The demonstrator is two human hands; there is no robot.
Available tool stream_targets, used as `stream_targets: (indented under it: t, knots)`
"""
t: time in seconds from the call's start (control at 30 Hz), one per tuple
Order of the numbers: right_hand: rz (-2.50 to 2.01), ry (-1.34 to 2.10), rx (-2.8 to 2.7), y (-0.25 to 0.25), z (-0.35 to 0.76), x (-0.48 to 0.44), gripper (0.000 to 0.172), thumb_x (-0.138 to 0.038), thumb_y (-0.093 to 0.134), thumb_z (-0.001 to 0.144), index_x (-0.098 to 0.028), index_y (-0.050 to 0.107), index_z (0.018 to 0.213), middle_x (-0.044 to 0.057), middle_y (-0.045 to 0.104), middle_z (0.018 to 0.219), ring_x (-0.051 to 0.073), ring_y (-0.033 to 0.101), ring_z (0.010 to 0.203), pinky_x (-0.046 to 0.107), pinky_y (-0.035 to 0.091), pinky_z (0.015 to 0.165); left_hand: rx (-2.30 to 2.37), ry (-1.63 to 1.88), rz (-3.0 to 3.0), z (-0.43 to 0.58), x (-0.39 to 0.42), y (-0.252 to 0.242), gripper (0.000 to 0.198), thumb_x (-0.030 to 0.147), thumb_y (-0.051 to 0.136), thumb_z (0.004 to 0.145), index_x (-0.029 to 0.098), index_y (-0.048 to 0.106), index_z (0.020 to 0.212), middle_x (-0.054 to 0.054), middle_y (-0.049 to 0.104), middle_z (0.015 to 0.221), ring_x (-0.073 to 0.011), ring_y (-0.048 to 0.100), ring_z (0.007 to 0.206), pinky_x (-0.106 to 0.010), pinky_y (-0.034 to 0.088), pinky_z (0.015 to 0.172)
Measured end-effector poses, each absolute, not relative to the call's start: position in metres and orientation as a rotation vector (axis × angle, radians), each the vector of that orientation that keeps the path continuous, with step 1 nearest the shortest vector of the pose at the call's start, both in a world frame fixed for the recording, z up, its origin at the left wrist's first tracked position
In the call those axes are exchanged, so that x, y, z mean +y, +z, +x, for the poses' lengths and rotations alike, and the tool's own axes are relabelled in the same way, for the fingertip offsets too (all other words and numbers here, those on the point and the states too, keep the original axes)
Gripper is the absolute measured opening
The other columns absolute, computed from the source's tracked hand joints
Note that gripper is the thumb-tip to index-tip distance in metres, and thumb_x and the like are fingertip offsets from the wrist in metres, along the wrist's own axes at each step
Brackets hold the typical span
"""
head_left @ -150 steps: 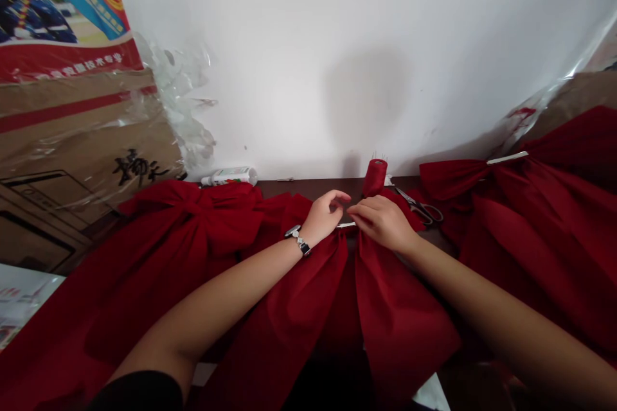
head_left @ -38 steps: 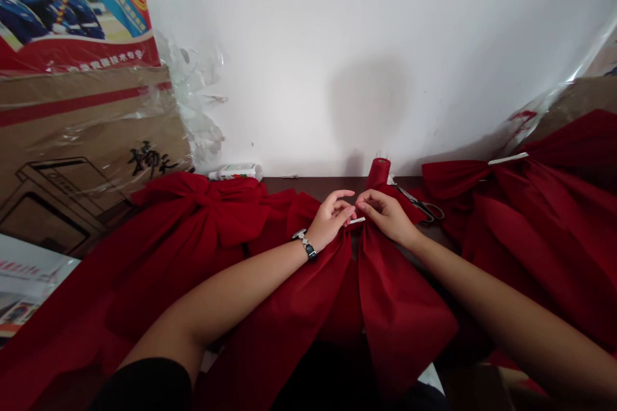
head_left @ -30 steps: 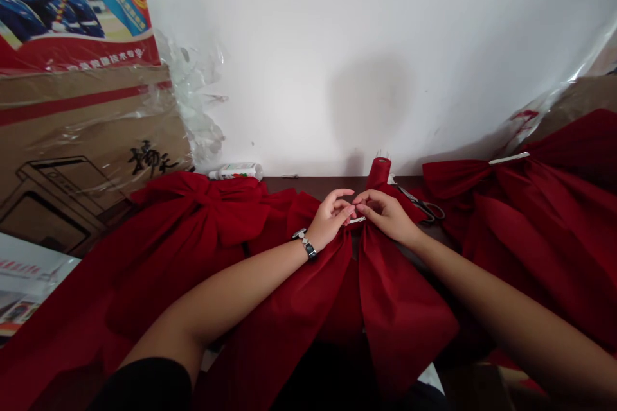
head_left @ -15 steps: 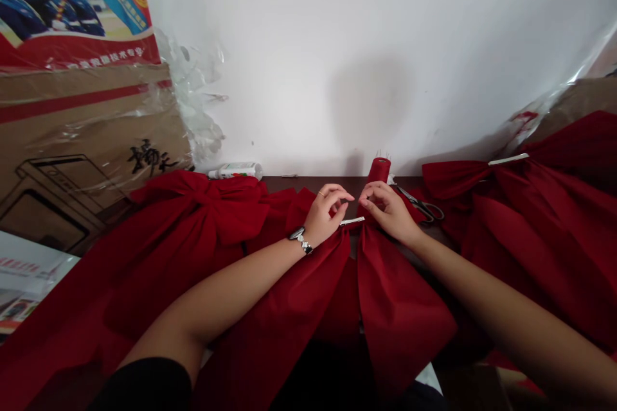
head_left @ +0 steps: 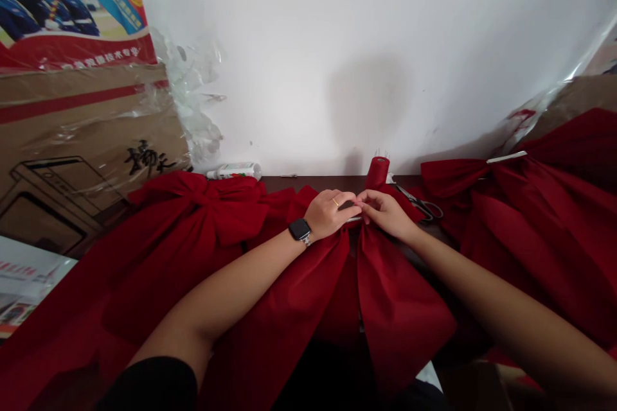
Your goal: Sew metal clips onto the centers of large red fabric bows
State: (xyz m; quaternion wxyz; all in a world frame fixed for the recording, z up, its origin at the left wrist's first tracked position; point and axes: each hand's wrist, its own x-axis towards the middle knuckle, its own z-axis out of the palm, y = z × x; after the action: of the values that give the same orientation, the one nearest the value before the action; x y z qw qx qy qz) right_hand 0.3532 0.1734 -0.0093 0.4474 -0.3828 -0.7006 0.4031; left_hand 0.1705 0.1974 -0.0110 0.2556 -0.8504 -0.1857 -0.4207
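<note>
Red cloth is gathered into a bow, with its pleated centre pinched under a narrow white strip. My left hand presses on the gathered centre from the left, and a black wristwatch sits on that wrist. My right hand pinches the same spot from the right, its fingertips meeting the left hand's. Together they hide most of the strip. Just behind my right hand stands a red fabric roll with pins in its top.
Steel scissors lie beyond my right hand. Large finished red bows lie left and right. A white bottle lies against the white wall. A taped cardboard box stands at the left.
My left hand has moved right and closed against my right hand, covering most of the white strip. The wristwatch has turned face up.
</note>
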Motion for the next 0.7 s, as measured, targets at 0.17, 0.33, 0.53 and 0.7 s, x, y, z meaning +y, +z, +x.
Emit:
stream_targets:
  t: [0.17, 0.33, 0.53, 0.7]
  knots:
    - [-1.034, 1.136, -1.689, -0.0128, 0.3544, 0.1778, 0.039, -0.054, 0.061, 0.076, -0.016, 0.055, 0.084, -0.004, 0.053, 0.052, 0.007, 0.039, 0.041, 0.022, 0.027, 0.042, -0.479, -1.095, -2.307, 0.169, 0.2003, -0.0117, 0.017, 0.024, 0.052, 0.091, 0.021, 0.067, 0.086, -0.002, 0.069, 0.094, -0.0128, 0.058, 0.075, -0.029, 0.041, 0.068]
    - [-1.036, 1.161, -1.69, -0.0133, 0.3543, 0.1789, 0.043, -0.058, 0.062, 0.073, -0.016, 0.054, 0.083, -0.002, 0.057, 0.058, 0.008, 0.045, 0.042, 0.021, 0.029, 0.039, -0.55, -1.224, -2.503, 0.1705, 0.1995, -0.0126, 0.016, 0.022, 0.054, 0.088, 0.018, 0.064, 0.077, -0.002, 0.07, 0.093, -0.0114, 0.059, 0.075, -0.026, 0.047, 0.072]
    - [-0.987, 1.131, -1.76, -0.0155, 0.3538, 0.1786, 0.041, -0.057, 0.059, 0.077, -0.016, 0.053, 0.081, -0.003, 0.053, 0.062, 0.006, 0.045, 0.044, 0.021, 0.031, 0.043, -0.509, -1.236, -2.59, 0.1721, 0.1951, -0.0126, 0.016, 0.016, 0.051, 0.086, 0.018, 0.059, 0.072, -0.003, 0.071, 0.086, -0.0122, 0.062, 0.076, -0.025, 0.051, 0.071]
    - [-0.957, 1.164, -1.809, -0.0186, 0.3542, 0.1791, 0.038, -0.054, 0.058, 0.079, -0.016, 0.052, 0.081, -0.002, 0.054, 0.065, 0.006, 0.043, 0.045, 0.022, 0.032, 0.045, -0.358, -1.121, -2.517, 0.17, 0.1964, -0.0134, 0.015, 0.016, 0.049, 0.087, 0.018, 0.059, 0.076, -0.002, 0.071, 0.086, -0.0108, 0.061, 0.069, -0.024, 0.051, 0.066]
